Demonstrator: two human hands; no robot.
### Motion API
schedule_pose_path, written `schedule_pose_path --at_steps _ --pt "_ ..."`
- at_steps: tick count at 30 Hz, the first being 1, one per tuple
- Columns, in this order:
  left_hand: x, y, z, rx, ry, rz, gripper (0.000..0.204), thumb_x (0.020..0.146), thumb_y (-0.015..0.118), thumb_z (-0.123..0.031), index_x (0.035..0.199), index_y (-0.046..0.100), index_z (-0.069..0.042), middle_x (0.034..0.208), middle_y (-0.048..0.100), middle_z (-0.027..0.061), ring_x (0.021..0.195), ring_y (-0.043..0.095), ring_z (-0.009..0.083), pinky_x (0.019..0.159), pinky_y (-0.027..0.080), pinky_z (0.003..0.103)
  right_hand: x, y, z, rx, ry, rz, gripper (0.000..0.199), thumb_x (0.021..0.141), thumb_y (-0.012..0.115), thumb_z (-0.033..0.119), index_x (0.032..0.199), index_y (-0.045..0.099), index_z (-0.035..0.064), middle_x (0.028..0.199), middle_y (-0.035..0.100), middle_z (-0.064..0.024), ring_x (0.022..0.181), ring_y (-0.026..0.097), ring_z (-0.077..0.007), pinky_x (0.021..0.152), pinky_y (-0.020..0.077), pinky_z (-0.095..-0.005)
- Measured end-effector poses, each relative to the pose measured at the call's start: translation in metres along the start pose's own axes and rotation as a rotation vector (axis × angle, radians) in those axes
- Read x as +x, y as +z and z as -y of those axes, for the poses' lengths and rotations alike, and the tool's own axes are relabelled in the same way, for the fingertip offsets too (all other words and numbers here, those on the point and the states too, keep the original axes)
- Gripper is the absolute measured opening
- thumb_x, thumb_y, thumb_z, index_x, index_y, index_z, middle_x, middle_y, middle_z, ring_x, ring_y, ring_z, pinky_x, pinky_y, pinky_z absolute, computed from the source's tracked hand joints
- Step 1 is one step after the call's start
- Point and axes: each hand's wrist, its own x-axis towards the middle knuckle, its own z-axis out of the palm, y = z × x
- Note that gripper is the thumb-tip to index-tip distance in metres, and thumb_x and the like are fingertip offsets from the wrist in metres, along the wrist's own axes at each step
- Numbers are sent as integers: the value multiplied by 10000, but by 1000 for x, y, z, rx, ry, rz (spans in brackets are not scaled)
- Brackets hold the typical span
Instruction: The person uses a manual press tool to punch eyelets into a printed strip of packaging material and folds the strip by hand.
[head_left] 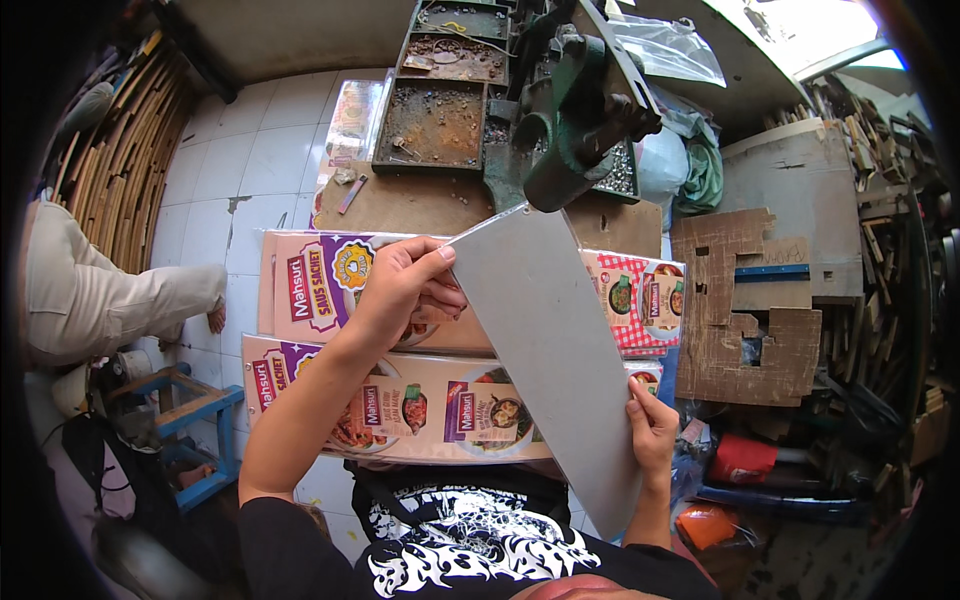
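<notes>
A long grey board (545, 350) with a shiny clear edge slants across the middle, its blank side facing up. My left hand (415, 285) pinches its far left corner between thumb and fingers. Lower down, my right hand (650, 422) grips the right edge, thumb on top. The board's far end reaches the head of a dark green press (565, 170); whether they touch, I cannot tell. Beneath the board lie two stacks of printed food-advert boards, a far one (310, 290) and a near one (430, 405), partly covered by it and my left arm.
Metal trays (430, 125) of small metal pieces stand beyond the stacks. A small strip (353, 194) lies on the brown work surface (420, 205). Cut cardboard (710, 340) leans at right. Another person's leg (130, 300) and a blue stool (205, 400) are at left.
</notes>
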Motion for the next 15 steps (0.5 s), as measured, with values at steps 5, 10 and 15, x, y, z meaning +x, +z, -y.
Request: schedule_pose_path --at_steps 5,10,15 --pt "-7 1 -4 -4 26 43 270 924 586 -194 1042 614 48 777 664 129 609 694 170 511 576 247 -10 -5 7 -23 64 18 288 885 652 19 1169 675 -23 945 733 -146 778 651 -132 715 499 -245" --pt "-8 -5 3 -21 121 110 273 889 561 -143 1045 597 79 760 655 127 543 664 175 450 508 229 -21 -4 6 29 9 61 281 911 638 20 1186 663 -30 886 694 -41 751 581 -59 653 463 -209" --pt "-7 -11 9 -6 141 126 191 897 551 -139 914 598 45 711 639 100 505 636 150 414 458 216 -10 -13 27 -81 42 171 233 856 689 12 1088 707 1 805 682 -51 693 589 -80 586 458 -231"
